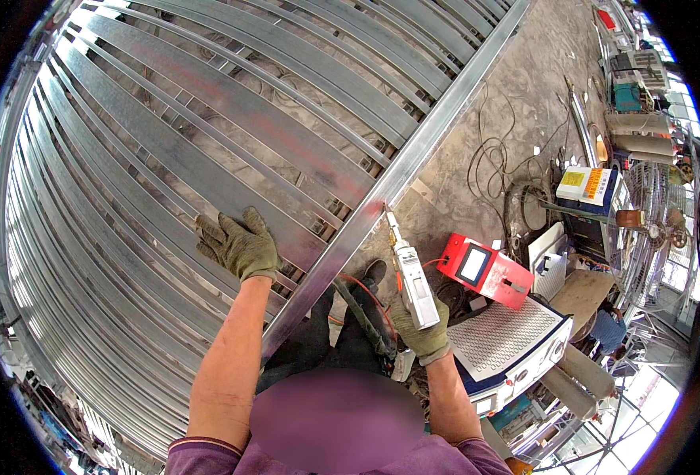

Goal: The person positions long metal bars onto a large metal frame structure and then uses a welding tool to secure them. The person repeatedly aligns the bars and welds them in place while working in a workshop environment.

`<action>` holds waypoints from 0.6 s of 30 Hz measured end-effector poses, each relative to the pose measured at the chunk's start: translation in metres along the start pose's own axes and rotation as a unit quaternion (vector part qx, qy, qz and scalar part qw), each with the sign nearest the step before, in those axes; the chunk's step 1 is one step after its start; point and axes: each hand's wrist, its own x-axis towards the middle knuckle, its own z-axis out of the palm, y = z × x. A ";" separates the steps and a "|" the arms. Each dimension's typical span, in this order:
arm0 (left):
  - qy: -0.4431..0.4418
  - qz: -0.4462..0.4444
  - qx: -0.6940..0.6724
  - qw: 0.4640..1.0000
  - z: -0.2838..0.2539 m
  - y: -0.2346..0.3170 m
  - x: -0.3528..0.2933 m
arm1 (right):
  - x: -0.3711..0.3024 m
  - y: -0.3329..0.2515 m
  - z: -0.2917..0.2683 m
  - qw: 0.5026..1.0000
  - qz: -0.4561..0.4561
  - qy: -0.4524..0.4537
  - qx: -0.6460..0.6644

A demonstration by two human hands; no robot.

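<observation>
My left hand (243, 241), in a grey-green work glove, lies with fingers spread on the flat metal slats (287, 150) of a large frame. In my gloved right hand (429, 336) is a white handheld welding gun (415, 289), gripped from below. The gun's narrow tip points away from me, at or very near the outer edge of the long metal rail (425, 146) where the slats end. I cannot tell whether the tip touches it. Reddish marks show on some slats. Part of the gun's grip is hidden by my right hand.
Right of the gun stands a red box with a screen (492, 271), a thin red line running toward the gun. Below it is a white machine with a perforated top (504, 336). Loose black cables (496, 154) lie on the concrete floor. Another person (608, 328) is at far right.
</observation>
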 end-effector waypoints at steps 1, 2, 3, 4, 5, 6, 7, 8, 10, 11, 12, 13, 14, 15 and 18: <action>-0.001 0.001 0.000 1.000 -0.001 0.000 0.000 | 0.000 -0.002 -0.001 1.000 -0.004 0.002 0.004; -0.002 -0.001 -0.003 1.000 -0.001 0.001 0.000 | 0.001 -0.003 -0.001 1.000 -0.007 0.005 0.008; -0.003 -0.003 -0.006 1.000 -0.003 0.002 0.000 | 0.001 -0.004 -0.002 0.999 0.001 0.008 0.033; -0.004 -0.005 -0.009 1.000 -0.004 0.002 0.001 | 0.001 -0.005 -0.002 0.998 0.009 0.012 0.057; -0.003 0.003 -0.003 1.000 -0.005 0.002 0.000 | -0.001 -0.001 -0.002 0.999 0.017 -0.003 0.038; 0.015 0.005 0.002 1.000 -0.003 0.001 0.000 | 0.000 -0.001 -0.003 1.000 0.010 -0.008 0.028; 0.033 0.007 0.007 0.999 0.002 -0.001 0.000 | 0.000 -0.002 -0.003 1.000 0.002 -0.013 0.018; 0.051 0.009 0.012 0.999 0.005 -0.003 0.000 | 0.001 -0.002 -0.003 1.000 -0.006 -0.017 0.008; 0.014 0.003 0.004 1.000 -0.001 0.001 0.000 | 0.000 0.002 -0.003 0.999 -0.026 -0.016 -0.023; -0.005 0.000 0.000 1.000 -0.003 0.003 0.000 | -0.001 0.003 -0.003 0.999 -0.036 -0.016 -0.038; -0.001 0.001 0.000 1.000 -0.003 0.002 0.000 | -0.001 0.000 -0.002 1.000 -0.014 -0.001 0.010; 0.003 0.002 -0.001 1.000 -0.001 0.001 -0.001 | -0.003 -0.007 -0.001 0.998 0.007 0.013 0.058; 0.007 0.003 -0.001 1.000 0.001 0.001 -0.001 | -0.005 -0.011 0.000 0.994 0.029 0.027 0.106; 0.008 0.003 -0.001 1.000 0.002 -0.001 -0.001 | -0.007 -0.009 -0.002 0.998 -0.007 0.027 0.057; 0.003 0.000 -0.002 1.000 0.003 -0.001 0.000 | -0.012 -0.003 -0.002 0.998 -0.058 0.021 0.012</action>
